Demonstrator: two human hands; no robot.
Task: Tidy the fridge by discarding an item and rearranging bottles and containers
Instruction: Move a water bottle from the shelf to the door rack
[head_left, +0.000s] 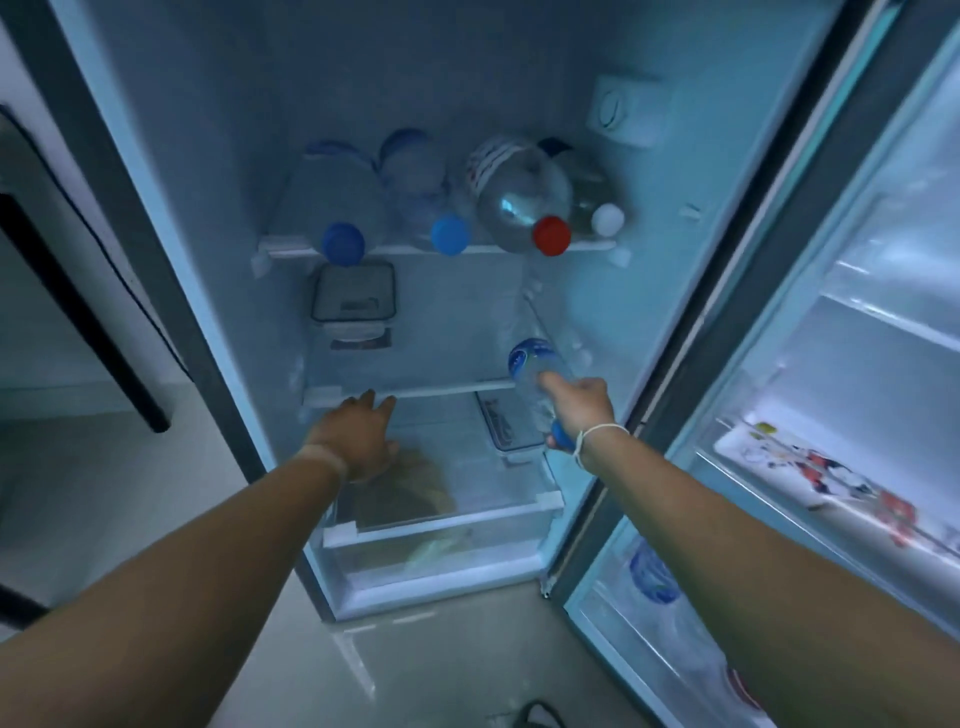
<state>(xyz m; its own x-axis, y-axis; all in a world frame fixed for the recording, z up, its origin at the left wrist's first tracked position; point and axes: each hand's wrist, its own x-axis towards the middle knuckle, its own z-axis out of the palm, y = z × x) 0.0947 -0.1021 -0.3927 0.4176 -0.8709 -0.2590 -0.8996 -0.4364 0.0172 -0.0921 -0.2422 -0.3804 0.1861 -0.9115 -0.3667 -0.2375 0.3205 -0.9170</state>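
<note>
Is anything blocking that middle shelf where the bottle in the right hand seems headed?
Nothing visible does. The right hand holds the bottle at the middle shelf, whose right side looks bare. The lidded container sits far back on the left.

A pale, glossy tiled floor (171, 457) runs beneath everything and mirrors the cold bluish light falling across it. At the left edge stands a dark piece of furniture (67, 270) with a slanted black leg (150, 410) resting on the tiles. Near the bottom edge a black cable (535, 714) lies curled on the floor.
</note>
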